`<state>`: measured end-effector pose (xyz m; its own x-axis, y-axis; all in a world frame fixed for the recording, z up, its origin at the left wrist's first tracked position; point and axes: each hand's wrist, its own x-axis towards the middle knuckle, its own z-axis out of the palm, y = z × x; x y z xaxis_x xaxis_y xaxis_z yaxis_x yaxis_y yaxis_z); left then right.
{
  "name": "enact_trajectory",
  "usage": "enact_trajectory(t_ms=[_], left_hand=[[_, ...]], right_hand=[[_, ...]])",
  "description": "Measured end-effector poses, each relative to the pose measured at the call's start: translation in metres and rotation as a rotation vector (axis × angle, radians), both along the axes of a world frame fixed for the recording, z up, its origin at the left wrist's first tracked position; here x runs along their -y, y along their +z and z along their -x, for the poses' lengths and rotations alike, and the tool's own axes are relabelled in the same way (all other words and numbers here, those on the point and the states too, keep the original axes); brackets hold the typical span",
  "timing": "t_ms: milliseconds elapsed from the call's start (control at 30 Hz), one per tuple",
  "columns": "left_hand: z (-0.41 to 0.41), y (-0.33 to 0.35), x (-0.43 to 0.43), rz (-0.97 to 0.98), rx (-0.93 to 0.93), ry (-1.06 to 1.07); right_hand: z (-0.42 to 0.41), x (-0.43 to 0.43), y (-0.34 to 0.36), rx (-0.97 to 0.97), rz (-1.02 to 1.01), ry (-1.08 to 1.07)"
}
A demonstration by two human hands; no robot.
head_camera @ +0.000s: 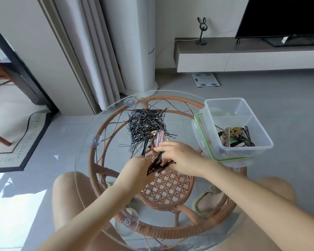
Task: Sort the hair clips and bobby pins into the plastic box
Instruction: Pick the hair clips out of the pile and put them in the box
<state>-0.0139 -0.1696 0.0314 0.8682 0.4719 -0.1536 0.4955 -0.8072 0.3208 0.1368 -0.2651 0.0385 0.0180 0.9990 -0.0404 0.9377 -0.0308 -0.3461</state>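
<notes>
Bobby pins (147, 122) mostly lie unsorted, piled mid-table (172, 99). Clips (234, 138) already fill the near compartment of the box (241, 107), far right. The left hand (140, 165) grips a black clip (145, 144), and the right hand (178, 157) pinches a bunch of pins (158, 165).

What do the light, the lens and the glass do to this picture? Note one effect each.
Head view, light: sunlight bleaches a patch of floor at lower left. Head view, lens: the curtain and shelf lean and bend toward the edges. Head view, glass: the wicker frame shows through the tabletop. Head view, blur: the left hand and right hand look slightly soft.
</notes>
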Motion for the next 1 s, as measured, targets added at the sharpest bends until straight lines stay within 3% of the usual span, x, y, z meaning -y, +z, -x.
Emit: enact_trajectory(t_ms=[133,267,433,600,733,900,1000], left_hand=[[0.017,0.002,-0.011,-0.005,0.035,-0.016],[0.032,0.007,-0.021,0.023,0.061,0.067],[0.026,0.023,-0.024,0.205,0.248,0.231],[-0.028,0.049,-0.004,0.406,0.385,0.158],[-0.093,0.070,0.020,0.421,0.462,0.064],[-0.177,0.085,0.051,0.335,0.469,-0.047],[-0.212,0.087,0.066,0.296,0.374,-0.139]], right_hand=[[-0.001,-0.006,-0.003,0.035,0.006,-0.031],[0.002,0.009,-0.009,-0.061,-0.037,-0.106],[0.003,0.044,-0.006,-0.110,-0.220,-0.272],[-0.026,0.080,0.034,-0.219,-0.377,-0.483],[-0.071,0.111,0.064,-0.226,-0.504,-0.715],[-0.124,0.125,0.071,0.001,-0.250,-0.852],[-0.137,0.115,0.068,-0.080,-0.135,-0.825]])
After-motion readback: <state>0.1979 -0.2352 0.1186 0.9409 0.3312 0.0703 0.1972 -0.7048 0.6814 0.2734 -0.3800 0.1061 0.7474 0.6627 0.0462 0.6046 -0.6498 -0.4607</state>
